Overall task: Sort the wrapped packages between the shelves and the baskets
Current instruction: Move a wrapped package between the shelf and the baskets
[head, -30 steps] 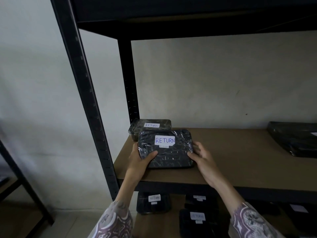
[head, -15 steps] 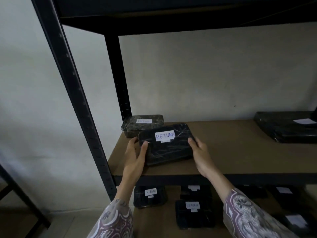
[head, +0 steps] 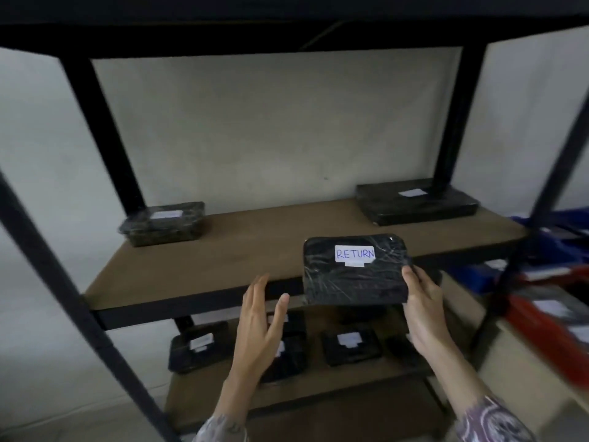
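The middle shelf (head: 223,250) lies bare across its centre; wrapped packages block only its 10 o'clock corner (head: 162,223) and 2 o'clock corner (head: 414,202). Black uprights (head: 105,129) flank both ends.

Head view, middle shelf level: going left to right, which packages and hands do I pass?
Small wrapped package at the back left → left hand, open and holding nothing → RETURN package → right hand gripping its right edge → large flat package at the back right.
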